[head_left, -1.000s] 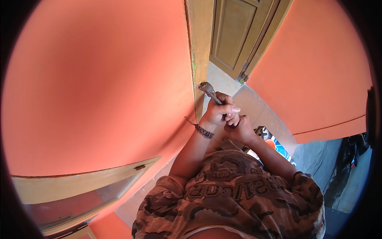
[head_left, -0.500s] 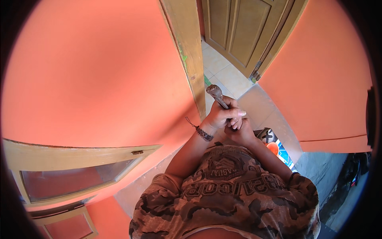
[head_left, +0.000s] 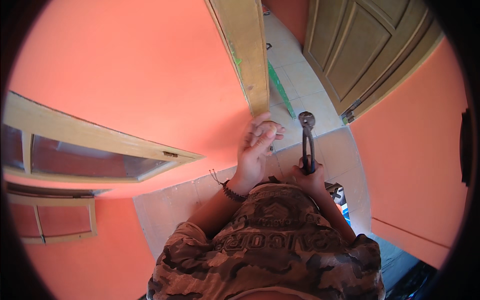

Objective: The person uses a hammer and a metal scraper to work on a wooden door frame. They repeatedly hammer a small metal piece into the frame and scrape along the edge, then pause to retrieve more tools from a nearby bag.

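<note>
My right hand (head_left: 310,177) is closed round the handles of a pair of pincers (head_left: 307,137), whose dark rounded head points up and away from me. The two handles stand slightly apart above my grip. My left hand (head_left: 255,147), with a dark braided bracelet (head_left: 232,192) at its wrist, is raised beside the foot of the wooden door frame (head_left: 252,60). Its fingers are curled, with the thumb pressed to them. Whatever they pinch, if anything, is too small to make out.
A brown panelled door (head_left: 357,45) stands at the far right over the tiled floor (head_left: 295,82). A green strip (head_left: 281,90) lies beyond the frame. Wood-framed glass (head_left: 90,152) juts from the orange wall (head_left: 125,65) at left. A colourful box (head_left: 340,200) sits by my right forearm.
My hands have parted. The left has let go of the pincers and moved left, near the frame; the right holds them further right, upright. The view has shifted and turned.
</note>
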### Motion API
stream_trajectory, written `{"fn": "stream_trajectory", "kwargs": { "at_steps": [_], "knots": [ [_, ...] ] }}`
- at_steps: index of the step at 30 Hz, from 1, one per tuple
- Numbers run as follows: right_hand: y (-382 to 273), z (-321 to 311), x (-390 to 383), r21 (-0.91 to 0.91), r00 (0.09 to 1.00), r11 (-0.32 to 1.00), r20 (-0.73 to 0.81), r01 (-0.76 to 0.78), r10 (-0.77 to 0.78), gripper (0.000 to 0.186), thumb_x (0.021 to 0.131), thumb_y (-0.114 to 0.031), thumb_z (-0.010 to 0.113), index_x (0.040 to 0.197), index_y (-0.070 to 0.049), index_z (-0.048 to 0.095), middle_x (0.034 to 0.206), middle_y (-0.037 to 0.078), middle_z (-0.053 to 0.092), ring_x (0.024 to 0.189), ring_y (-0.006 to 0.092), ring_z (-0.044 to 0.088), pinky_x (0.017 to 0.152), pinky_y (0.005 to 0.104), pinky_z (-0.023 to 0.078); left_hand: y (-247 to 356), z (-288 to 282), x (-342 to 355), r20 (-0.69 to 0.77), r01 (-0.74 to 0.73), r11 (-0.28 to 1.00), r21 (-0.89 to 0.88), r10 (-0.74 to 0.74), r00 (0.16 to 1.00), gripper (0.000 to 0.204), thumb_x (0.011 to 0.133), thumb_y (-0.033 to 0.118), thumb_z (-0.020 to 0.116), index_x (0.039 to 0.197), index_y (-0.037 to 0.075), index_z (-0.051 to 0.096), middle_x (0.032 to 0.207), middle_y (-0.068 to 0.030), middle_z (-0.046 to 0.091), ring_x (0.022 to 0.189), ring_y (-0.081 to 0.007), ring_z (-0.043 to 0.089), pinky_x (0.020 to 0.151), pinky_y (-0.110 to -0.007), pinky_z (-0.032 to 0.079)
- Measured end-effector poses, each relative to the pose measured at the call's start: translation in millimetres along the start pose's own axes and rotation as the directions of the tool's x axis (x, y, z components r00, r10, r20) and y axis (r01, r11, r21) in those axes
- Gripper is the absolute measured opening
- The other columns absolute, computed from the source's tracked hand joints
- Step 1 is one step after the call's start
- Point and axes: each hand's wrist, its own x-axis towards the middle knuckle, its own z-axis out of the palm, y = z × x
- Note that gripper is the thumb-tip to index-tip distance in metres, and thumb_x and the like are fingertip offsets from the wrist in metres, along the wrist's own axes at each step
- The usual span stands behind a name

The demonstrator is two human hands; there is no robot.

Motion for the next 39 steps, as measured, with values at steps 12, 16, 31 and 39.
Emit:
{"fn": "stream_trajectory", "kwargs": {
  "at_steps": [12,16,31,39],
  "knots": [
    [59,-56,-1,0.065,0.987,0.985,-0.002,-0.16,0.16,0.015,0.076,-0.011,0.071,0.082,-0.006,0.058,0.066,-0.001,0.059,0.063,0.0058,0.055,0.057,0.0267,0.044,59,50,31,-0.437,0.025,0.994,-0.104,-0.069,0.897,0.031,0.097,0.018,0.049,0.12,-0.002,0.052,0.11,-0.0143,0.063,0.103,-0.0284,0.06,0.093,-0.041,0.047],
    [63,-68,3,0.03,0.992,0.992,0.017,-0.125,0.125,0.014,0.077,-0.01,0.07,0.085,-0.005,0.059,0.068,0.002,0.062,0.065,0.0078,0.058,0.059,0.0276,0.046,54,48,33,-0.476,0.016,0.997,-0.08,-0.052,0.878,0.028,0.096,0.018,0.051,0.116,-0.001,0.055,0.101,-0.012,0.065,0.095,-0.027,0.063,0.089,-0.039,0.049],
    [84,-80,10,-0.041,0.991,0.992,0.059,-0.119,0.122,0.015,0.076,-0.007,0.068,0.083,-0.005,0.055,0.066,0.0,0.054,0.061,0.0081,0.05,0.058,0.0278,0.043,23,51,27,-0.463,0.026,0.972,0.232,0.087,0.882,0.02,0.094,0.014,0.049,0.104,-0.003,0.055,0.083,-0.0145,0.065,0.071,-0.0254,0.065,0.064,-0.035,0.052],
    [80,-71,8,-0.08,0.973,0.978,0.114,-0.191,0.199,0.019,0.074,-0.007,0.071,0.082,-0.007,0.053,0.068,-0.005,0.046,0.063,0.0059,0.044,0.057,0.0249,0.039,5,21,-2,-0.213,0.157,0.173,0.972,0.377,0.901,0.014,0.084,0.005,0.065,0.097,0.002,0.06,0.062,-0.0075,0.064,0.055,-0.0111,0.06,0.051,-0.024,0.046]
  ]
}}
